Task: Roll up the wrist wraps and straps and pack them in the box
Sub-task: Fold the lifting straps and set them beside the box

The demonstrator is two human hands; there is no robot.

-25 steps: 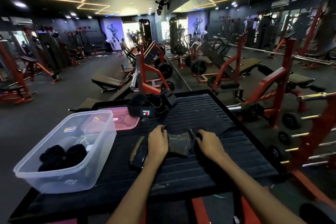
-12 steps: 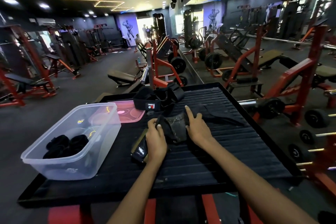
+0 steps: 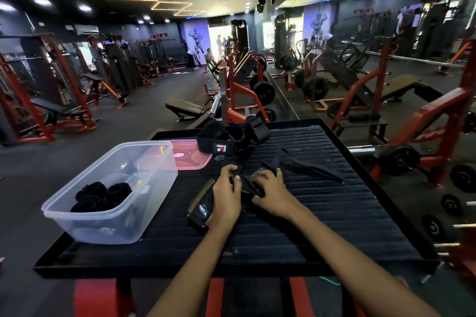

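Note:
Both my hands work on a black lifting strap point(image 3: 251, 184) in the middle of the ribbed black platform point(image 3: 334, 213). My left hand point(image 3: 226, 194) pinches its folded padded end, fingers curled. My right hand point(image 3: 273, 195) grips the same strap from the right. The strap's loose tail point(image 3: 306, 165) trails to the right across the platform. A clear plastic box point(image 3: 113, 195) stands at the left and holds several rolled black wraps point(image 3: 100, 195). A pile of black wraps with a white logo point(image 3: 231, 139) lies at the far edge.
A pink lid point(image 3: 190, 158) lies behind the box. Another dark wrap with tan edging point(image 3: 202, 204) lies just left of my left hand. Red gym machines, benches and weight plates surround the platform; people stand far back by the bright doorway.
My right hand has drawn back from the strap's far side and curled round it. My left hand has stayed on the folded end. The camera tilted slightly.

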